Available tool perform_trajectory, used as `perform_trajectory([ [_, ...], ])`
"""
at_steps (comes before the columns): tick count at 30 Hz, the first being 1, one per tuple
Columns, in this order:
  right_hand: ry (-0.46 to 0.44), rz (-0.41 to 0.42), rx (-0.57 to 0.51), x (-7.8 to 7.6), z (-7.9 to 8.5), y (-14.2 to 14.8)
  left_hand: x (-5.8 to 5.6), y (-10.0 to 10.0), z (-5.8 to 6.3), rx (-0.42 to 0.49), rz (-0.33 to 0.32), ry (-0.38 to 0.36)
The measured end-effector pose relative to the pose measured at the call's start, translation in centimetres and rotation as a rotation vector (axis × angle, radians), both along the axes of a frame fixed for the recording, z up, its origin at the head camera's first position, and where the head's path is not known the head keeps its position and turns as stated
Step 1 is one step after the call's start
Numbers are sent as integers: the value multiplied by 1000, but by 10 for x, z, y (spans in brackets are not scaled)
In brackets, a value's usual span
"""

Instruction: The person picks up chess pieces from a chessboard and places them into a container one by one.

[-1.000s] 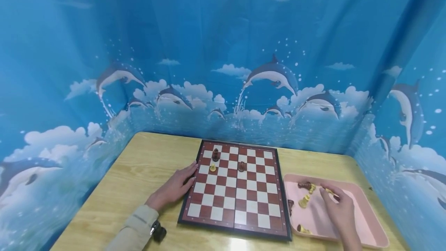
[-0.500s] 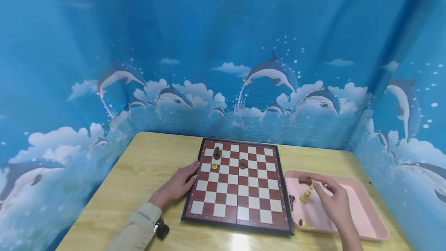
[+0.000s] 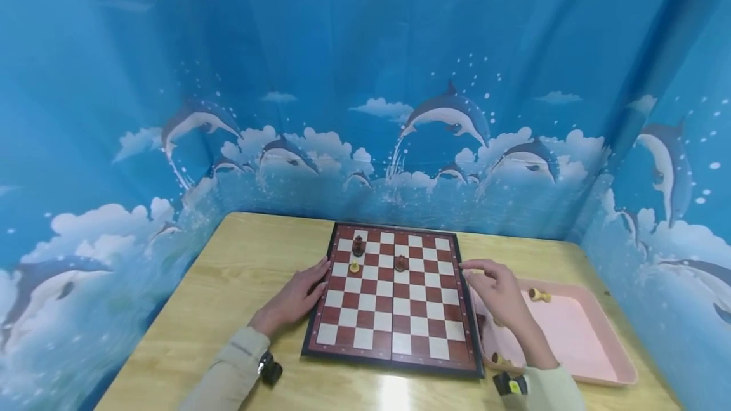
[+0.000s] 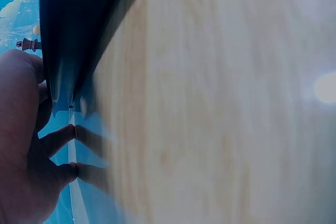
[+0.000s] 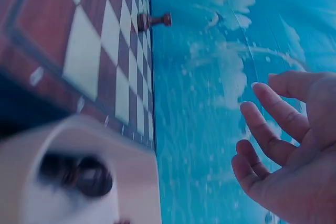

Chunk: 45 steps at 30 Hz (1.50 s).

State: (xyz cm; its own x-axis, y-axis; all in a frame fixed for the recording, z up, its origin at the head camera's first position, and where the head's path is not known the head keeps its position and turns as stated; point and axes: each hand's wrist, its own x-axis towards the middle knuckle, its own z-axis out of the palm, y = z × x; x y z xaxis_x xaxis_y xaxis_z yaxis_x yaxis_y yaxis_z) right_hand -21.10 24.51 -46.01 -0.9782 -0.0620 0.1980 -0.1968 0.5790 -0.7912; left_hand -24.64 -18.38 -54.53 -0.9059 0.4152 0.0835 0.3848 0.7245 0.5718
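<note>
My left hand [image 3: 294, 293] rests with relaxed fingers at the left edge of the chessboard [image 3: 374, 337]; the left wrist view shows the hand [image 4: 26, 145] beside the board's dark side. My right hand [image 3: 502, 293] is over the tray's left side, thumb and forefinger close together at the board's right edge. No piece shows at the fingertips of the right hand [image 5: 283, 140] in its wrist view; I cannot tell whether it pinches a small one. On the board stand a tall dark chess piece [image 3: 358, 246], a yellow pawn [image 3: 355, 267] and a dark rook [image 3: 401, 263].
The pink tray [image 3: 594, 341] stands right of the board. In it lie a yellow chess piece [image 3: 539, 295], another yellow piece [image 3: 500, 359] near its front, and a dark piece [image 3: 481, 323] by its left wall. A dolphin-printed curtain [image 3: 365, 81] surrounds the wooden table [image 3: 251, 249].
My right hand has left the middle of the tray and moved left to the board's right edge, uncovering a yellow piece behind it. The left hand stays at the board.
</note>
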Motion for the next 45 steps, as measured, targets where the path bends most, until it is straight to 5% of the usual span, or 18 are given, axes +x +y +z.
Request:
perform_trajectory([
  [10,-137,200,66,-50,-6,-48,-2,2,1,-8,-9,-9],
  [17,-151,227,138,-79,-22,-72,-3,2,3,-5,-1,1],
  [29,-187,254,144,-91,-36,-92,-1,0,7,-9,-1,-31],
  [41,5,279,118,-88,-26,-94,1,-1,6,-15,-6,-28],
  [45,8,261,66,-82,-23,-92,1,-1,8,-7,-15,-16],
])
